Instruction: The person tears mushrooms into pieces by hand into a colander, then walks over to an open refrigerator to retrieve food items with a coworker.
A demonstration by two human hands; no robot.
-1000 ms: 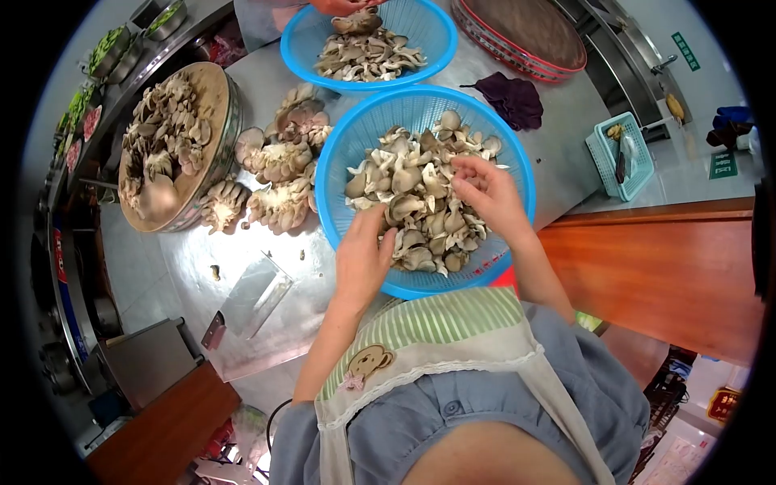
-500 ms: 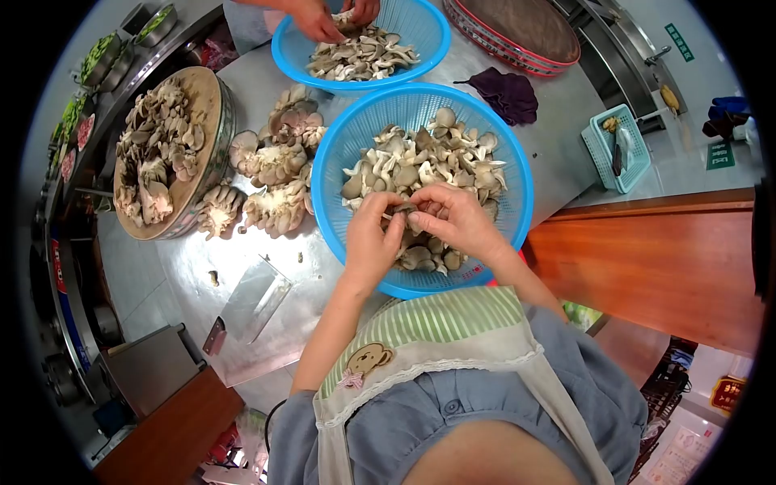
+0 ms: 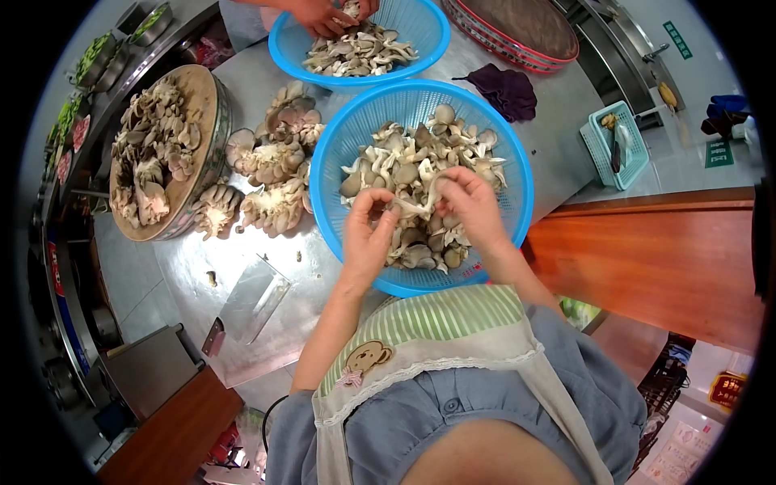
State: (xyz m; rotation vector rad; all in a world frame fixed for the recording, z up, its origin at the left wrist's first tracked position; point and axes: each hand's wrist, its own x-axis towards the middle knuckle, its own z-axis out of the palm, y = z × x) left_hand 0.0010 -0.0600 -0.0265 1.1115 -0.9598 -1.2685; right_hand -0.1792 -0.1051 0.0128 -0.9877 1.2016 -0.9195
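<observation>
Over the near blue basket (image 3: 322,218), my left hand (image 3: 369,230) and my right hand (image 3: 473,208) each pinch one side of a pale mushroom piece (image 3: 416,208), stretched between them. Loose grey-brown mushrooms (image 3: 408,173) are heaped in the basket below. Left of the basket, whole mushroom clusters (image 3: 271,164) rest on the metal table (image 3: 323,303). A cleaver (image 3: 246,303) lies flat nearer to me, its dark handle pointing down-left.
Another person's hands (image 3: 323,14) are over the far blue basket (image 3: 440,40), which holds mushrooms. A round board (image 3: 212,121) bears more clusters at left. At right are a dark purple cloth (image 3: 505,93) and a small green basket (image 3: 602,158).
My hands came together over the near basket, then drew slightly apart with a mushroom piece between them. The other person's hands moved further into view over the far basket.
</observation>
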